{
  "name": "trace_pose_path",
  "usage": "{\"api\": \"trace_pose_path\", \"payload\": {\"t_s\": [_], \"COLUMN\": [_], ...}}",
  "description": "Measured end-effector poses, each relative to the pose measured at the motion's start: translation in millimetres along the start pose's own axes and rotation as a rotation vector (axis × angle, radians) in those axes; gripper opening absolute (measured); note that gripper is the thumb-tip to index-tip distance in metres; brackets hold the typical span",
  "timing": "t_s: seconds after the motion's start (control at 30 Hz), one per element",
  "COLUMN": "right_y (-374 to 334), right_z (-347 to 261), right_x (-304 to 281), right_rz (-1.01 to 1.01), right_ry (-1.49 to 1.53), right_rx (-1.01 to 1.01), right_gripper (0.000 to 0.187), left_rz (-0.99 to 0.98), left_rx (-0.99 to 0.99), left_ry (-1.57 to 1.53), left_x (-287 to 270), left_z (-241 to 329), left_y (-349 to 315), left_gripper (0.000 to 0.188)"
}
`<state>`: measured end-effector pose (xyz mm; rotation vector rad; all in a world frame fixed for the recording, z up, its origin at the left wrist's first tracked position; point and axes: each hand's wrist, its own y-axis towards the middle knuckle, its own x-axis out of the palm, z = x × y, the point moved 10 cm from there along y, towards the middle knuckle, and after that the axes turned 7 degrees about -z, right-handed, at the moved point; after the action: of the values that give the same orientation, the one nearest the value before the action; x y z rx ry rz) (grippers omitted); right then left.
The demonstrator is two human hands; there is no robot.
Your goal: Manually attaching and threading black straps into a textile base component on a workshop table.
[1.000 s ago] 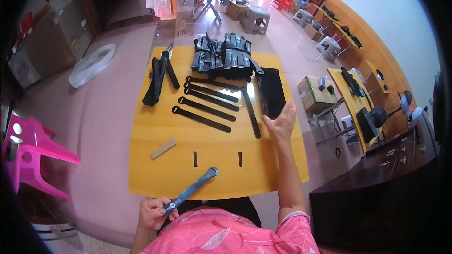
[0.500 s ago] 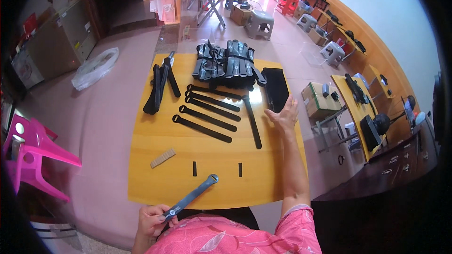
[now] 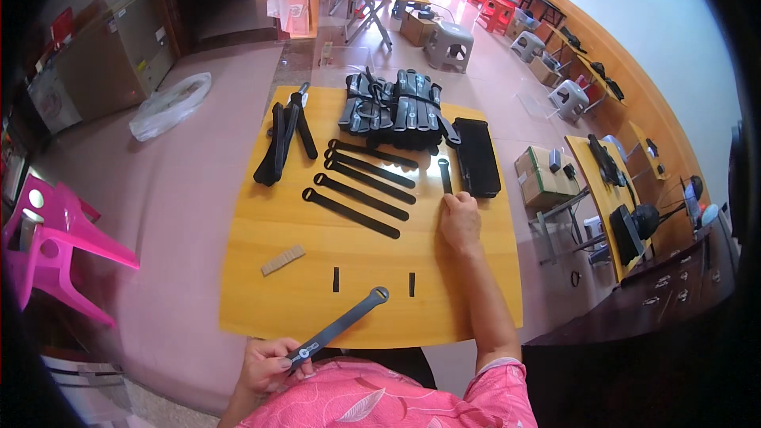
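A grey strap with a slotted round end [image 3: 342,323] is pinched at its lower end in my left hand [image 3: 269,364], over the table's near edge. My right hand [image 3: 461,223] closes on a black slotted strap [image 3: 445,174] at the right of the table, with its lower part hidden beneath the fingers. Left of it, several black slotted straps [image 3: 363,198] lie slanted in a row. Just beyond my right hand lies a flat black stack or pouch [image 3: 477,158]. Two small black strips [image 3: 336,280] lie apart near the front.
Bundled grey straps [image 3: 396,107] stand at the back of the yellow table [image 3: 269,305]. Folded black straps [image 3: 277,143] lie at its left, a tan segmented strip [image 3: 283,260] nearer. A pink chair [image 3: 67,246] stands left; a carton [image 3: 543,174] and side table stand right.
My right hand has moved from beside the black pouch down onto the black strap and closed on it; the strap has shifted slightly right. My left hand still holds the grey strap.
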<state>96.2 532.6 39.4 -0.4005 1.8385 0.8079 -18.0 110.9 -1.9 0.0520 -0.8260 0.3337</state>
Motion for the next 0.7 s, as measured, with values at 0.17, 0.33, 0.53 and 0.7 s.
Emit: {"api": "trace_pose_path", "payload": {"t_s": [0.17,0.33,0.53,0.7], "right_y": [-22,-131,-188,-212], "right_z": [-67,-242,-275,-280], "right_x": [-42,-91,-61,-26], "right_rz": [0.026,-0.522,-0.755,-0.939], "right_ry": [-0.002,0.624,0.92,1.267], "right_rx": [-0.196,-0.877,-0.683,-0.38], "right_gripper": [0.025,0.045,0.038,0.029], "left_rz": [-0.004,-0.107,-0.011,0.125], "left_rx": [-0.013,0.009,0.247,0.169], "left_ry": [0.024,0.022,-0.161,0.002], "left_x": [8,15,39,21], "left_z": [2,11,54,44], "left_y": [3,5,-12,-19], "left_gripper": [0.013,0.018,0.032,0.031]}}
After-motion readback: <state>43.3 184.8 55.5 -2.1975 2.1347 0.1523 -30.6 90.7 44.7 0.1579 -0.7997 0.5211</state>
